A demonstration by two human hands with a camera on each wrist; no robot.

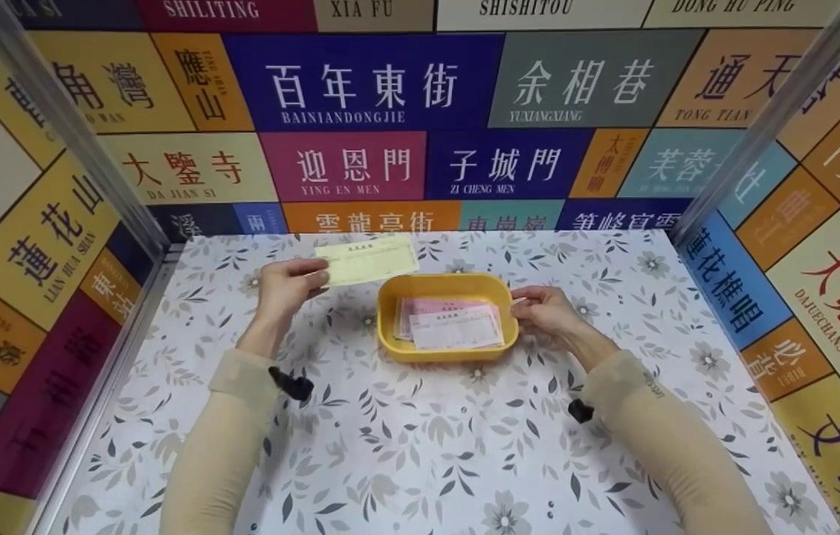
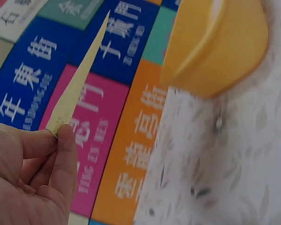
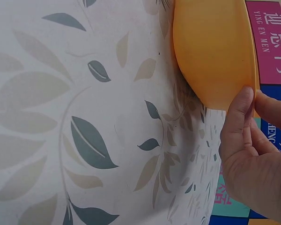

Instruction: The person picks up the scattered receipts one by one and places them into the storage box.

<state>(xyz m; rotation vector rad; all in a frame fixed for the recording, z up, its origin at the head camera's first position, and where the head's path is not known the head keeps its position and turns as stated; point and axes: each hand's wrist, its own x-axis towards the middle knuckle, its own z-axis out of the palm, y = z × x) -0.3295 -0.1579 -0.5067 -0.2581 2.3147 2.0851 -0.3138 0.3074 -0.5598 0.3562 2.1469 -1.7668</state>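
Note:
A yellow paper slip (image 1: 372, 261) with printed text is pinched at its left end between the thumb and fingers of my left hand (image 1: 290, 286). The slip is held up to the left of a yellow plastic basket (image 1: 447, 355), and the left wrist view shows it nearly edge-on. My right hand (image 1: 548, 316) pinches the basket's right rim, with thumb and fingers on either side of the wall. Inside the basket lie white and pink paper slips (image 1: 457, 328), overlapping; their lower layers are hidden.
A white tablecloth (image 1: 405, 446) with a grey leaf and flower print covers the table. Colourful panels (image 1: 360, 82) with printed signs rise behind and at both sides. Clear corner strips (image 1: 769, 104) join the panels.

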